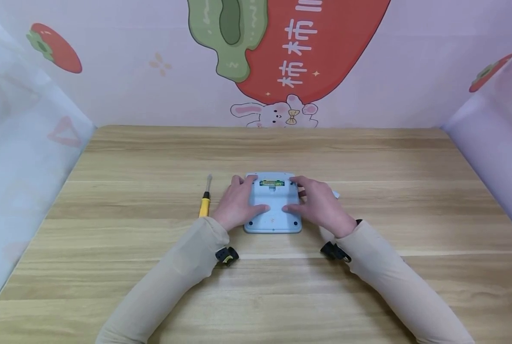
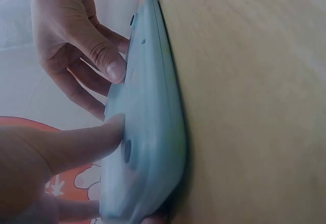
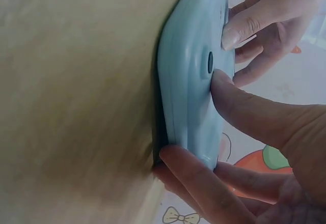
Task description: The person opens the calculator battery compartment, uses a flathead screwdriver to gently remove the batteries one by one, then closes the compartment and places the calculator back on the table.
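A light blue calculator [image 1: 277,220] lies back side up on the wooden table, its battery compartment uncovered. A green and gold battery [image 1: 272,183] sits in that compartment. My left hand [image 1: 237,198] holds the calculator's left side, thumb flat on the back and index finger near the top corner. On the right side, my right hand [image 1: 322,203] grips it the same way; in the right wrist view its fingers [image 3: 196,175] wrap over the edge. Both thumbs point inward toward each other. The keys side is hidden underneath.
A screwdriver [image 1: 204,205] with a yellow and black handle lies left of my left hand, tip pointing away. Part of a small light blue piece [image 1: 336,194] shows beyond my right hand. A printed backdrop [image 1: 131,86] stands behind the table.
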`<move>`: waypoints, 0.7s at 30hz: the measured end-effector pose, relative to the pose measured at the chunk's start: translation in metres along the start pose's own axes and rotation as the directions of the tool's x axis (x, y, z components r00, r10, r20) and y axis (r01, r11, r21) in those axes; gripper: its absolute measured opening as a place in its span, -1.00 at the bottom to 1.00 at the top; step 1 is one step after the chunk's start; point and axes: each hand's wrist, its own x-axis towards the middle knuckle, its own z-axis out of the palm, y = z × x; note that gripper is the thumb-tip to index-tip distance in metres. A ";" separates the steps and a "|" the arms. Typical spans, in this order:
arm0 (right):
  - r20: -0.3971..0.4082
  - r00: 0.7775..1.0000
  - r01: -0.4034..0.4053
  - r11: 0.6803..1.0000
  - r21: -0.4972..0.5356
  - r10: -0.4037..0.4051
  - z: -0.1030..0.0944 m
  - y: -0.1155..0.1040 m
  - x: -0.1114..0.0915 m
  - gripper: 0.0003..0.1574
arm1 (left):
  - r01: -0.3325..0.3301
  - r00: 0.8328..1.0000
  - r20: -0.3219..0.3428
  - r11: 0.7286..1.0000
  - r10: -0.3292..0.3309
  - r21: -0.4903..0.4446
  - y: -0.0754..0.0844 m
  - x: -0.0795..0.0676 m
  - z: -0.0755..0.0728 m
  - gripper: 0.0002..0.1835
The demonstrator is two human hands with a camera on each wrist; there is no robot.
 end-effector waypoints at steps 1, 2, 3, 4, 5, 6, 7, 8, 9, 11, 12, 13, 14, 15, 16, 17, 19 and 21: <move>0.001 1.000 0.002 1.000 -0.001 -0.002 0.000 -0.001 0.000 -0.11 | -0.004 1.000 0.001 1.000 0.004 0.004 0.000 0.000 0.000 -0.16; 0.004 1.000 0.003 1.000 -0.002 -0.003 0.000 -0.001 0.000 -0.11 | -0.010 1.000 0.003 1.000 0.009 0.009 -0.001 0.000 -0.001 -0.16; 0.006 1.000 0.004 1.000 -0.007 -0.004 -0.001 -0.002 0.000 -0.11 | -0.015 1.000 0.006 1.000 0.015 0.012 -0.001 0.000 -0.001 -0.16; 0.008 1.000 0.004 1.000 -0.012 -0.004 -0.001 -0.002 0.000 -0.12 | -0.021 1.000 0.010 1.000 0.021 0.017 -0.002 0.000 -0.001 -0.15; 0.011 1.000 0.004 1.000 -0.019 -0.003 -0.001 -0.002 0.000 -0.12 | -0.027 1.000 0.015 0.999 0.027 0.021 -0.002 0.000 -0.001 -0.15; 0.013 1.000 0.005 1.000 -0.026 -0.005 -0.002 -0.002 0.000 -0.12 | -0.033 0.999 0.020 0.999 0.032 0.026 -0.003 -0.001 -0.002 -0.15; 0.016 1.000 0.006 1.000 -0.031 -0.006 -0.002 -0.003 0.000 -0.12 | -0.039 0.999 0.026 0.999 0.038 0.030 -0.003 -0.001 -0.002 -0.15; 0.018 1.000 0.010 0.999 -0.038 -0.010 -0.002 -0.003 0.000 -0.13 | -0.043 0.999 0.032 0.999 0.042 0.033 -0.003 -0.001 -0.002 -0.14; 0.019 1.000 0.013 0.999 -0.042 -0.012 -0.003 -0.003 0.000 -0.13 | -0.046 0.998 0.037 0.998 0.044 0.036 -0.003 -0.001 -0.003 -0.14; 0.022 1.000 0.019 0.999 -0.050 -0.018 -0.003 -0.004 0.001 -0.13 | -0.050 0.998 0.046 0.998 0.047 0.047 -0.003 -0.002 -0.004 -0.13; 0.023 0.999 0.023 0.998 -0.052 -0.022 -0.003 -0.004 0.001 -0.13 | -0.051 0.998 0.051 0.997 0.048 0.055 -0.003 -0.002 -0.005 -0.13; 0.023 0.999 0.025 0.998 -0.055 -0.024 -0.003 -0.004 0.001 -0.13 | -0.051 0.997 0.056 0.997 0.048 0.063 -0.003 -0.003 -0.006 -0.12; 0.022 0.999 0.027 0.998 -0.057 -0.025 -0.003 -0.004 0.001 -0.13 | -0.052 0.997 0.061 0.996 0.047 0.071 -0.003 -0.004 -0.007 -0.11; 0.020 0.999 0.027 0.998 -0.058 -0.026 -0.003 -0.004 0.001 -0.13 | -0.051 0.997 0.065 0.996 0.046 0.078 -0.003 -0.004 -0.007 -0.10; 0.019 0.999 0.028 0.998 -0.060 -0.027 -0.003 -0.005 0.001 -0.13 | -0.051 0.997 0.067 0.995 0.045 0.086 -0.004 -0.005 -0.008 -0.09; 0.017 0.999 0.030 0.998 -0.061 -0.029 -0.003 -0.005 0.001 -0.13 | -0.050 0.997 0.070 0.994 0.044 0.093 -0.004 -0.006 -0.010 -0.09; 0.016 0.999 0.033 0.998 -0.061 -0.032 -0.003 -0.005 0.001 -0.13 | -0.047 0.997 0.071 0.994 0.039 0.104 -0.005 -0.007 -0.012 -0.09; 0.017 0.999 0.034 0.998 -0.061 -0.033 -0.003 -0.004 0.001 -0.14 | -0.045 0.997 0.067 0.991 0.037 0.123 -0.006 -0.009 -0.014 -0.11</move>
